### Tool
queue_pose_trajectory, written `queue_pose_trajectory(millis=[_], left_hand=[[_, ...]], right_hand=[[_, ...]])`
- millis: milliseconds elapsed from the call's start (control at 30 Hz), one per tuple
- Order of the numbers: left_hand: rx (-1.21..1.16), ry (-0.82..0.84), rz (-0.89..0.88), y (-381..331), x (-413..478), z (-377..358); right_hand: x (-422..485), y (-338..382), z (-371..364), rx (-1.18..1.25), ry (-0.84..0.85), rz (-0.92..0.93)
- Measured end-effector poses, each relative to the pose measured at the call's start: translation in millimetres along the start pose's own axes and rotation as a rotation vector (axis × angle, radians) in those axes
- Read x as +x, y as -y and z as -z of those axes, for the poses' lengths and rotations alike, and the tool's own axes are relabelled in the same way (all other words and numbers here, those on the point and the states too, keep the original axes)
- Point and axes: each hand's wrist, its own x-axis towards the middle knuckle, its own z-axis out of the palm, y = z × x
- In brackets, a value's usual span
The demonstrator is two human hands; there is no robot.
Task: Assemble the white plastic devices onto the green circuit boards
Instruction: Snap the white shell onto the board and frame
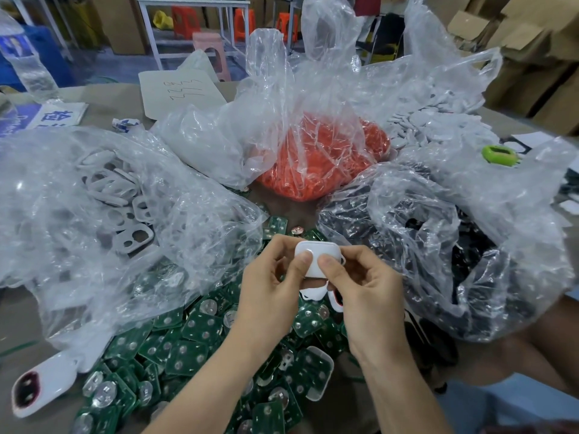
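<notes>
A white plastic device (319, 250) with rounded corners is held in front of me by both hands. My left hand (269, 286) grips its left side with the thumb pressed on its top face. My right hand (360, 286) grips its right side, thumb on top too. Under the hands lies a heap of green circuit boards (191, 346) with round silver contacts. More white shells (313, 292) sit just beneath the held device. Another white device (40, 386) with a dark window lies at the lower left, and a white shell (319, 374) rests on the boards.
Clear plastic bags ring the heap: white frame parts (119, 195) at left, orange parts (319, 164) at the back, white discs (432, 123) at back right, black parts (438, 255) at right. A green ring (498, 155) lies on the right bag. Cardboard boxes stand far right.
</notes>
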Motion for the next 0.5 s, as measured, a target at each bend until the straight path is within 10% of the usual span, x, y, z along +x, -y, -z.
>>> queue_pose_trajectory(millis=[500], left_hand=[[-0.119,0.096,0.165,-1.0,4.0,1.0]], right_hand=[[9.6,4.4,4.2,-0.126,0.172,-0.038]])
